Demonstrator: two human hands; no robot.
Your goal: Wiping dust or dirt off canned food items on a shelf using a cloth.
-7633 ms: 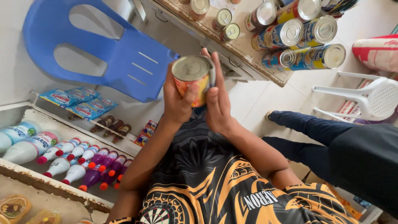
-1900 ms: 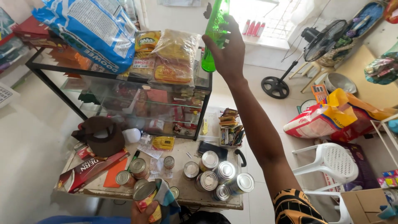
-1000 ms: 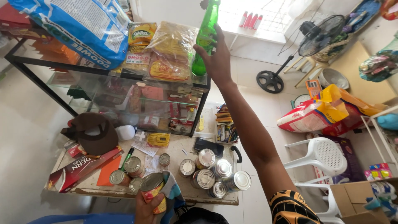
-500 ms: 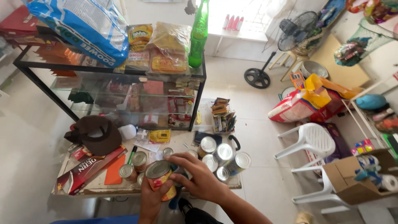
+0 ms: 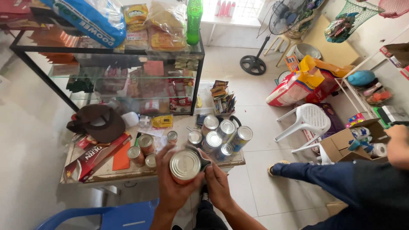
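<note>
a: close in, the left hand [image 5: 170, 187] wraps its fingers around a round silver-topped metal tin [image 5: 185, 165], held up over the near edge of the small cluttered table [image 5: 106, 170].

b: and the right hand [image 5: 218, 185] grips that tin too, fingers curled on its right side.

a: just past it, more silver-lidded cans [image 5: 219, 134] lie bunched on the table, with a brown cap [image 5: 96, 123] to the left.

b: farther back, a black-framed glass cabinet [image 5: 128, 81], a green plastic bottle [image 5: 194, 19] standing upright on top.

a: off right, another person's dark trouser leg [image 5: 332, 181] beside a white plastic chair [image 5: 309, 121].
</note>
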